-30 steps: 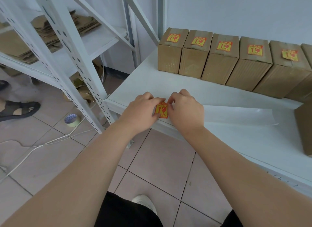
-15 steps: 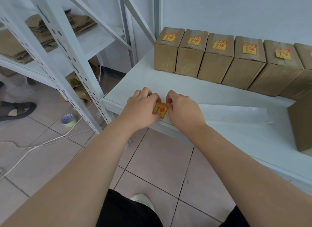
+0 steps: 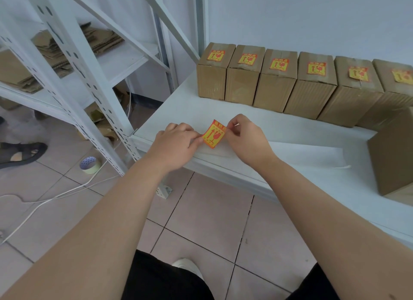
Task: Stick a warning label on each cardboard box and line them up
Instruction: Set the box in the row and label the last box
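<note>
Head view: warning label (image 3: 213,133) pinched between left hand (image 3: 176,144) and right hand (image 3: 243,138), held above shelf edge (image 3: 290,181), over white backing sheet (image 3: 312,153). Six labelled boxes (image 3: 277,80) lined along wall; unlabelled box (image 3: 393,152) at right. Risk judged: label curled or stuck to fingers, then applied creased or crooked

Warning label (image 3: 214,134) pinched between left hand (image 3: 176,143) and right hand (image 3: 244,137), above the white shelf (image 3: 290,132).
</note>
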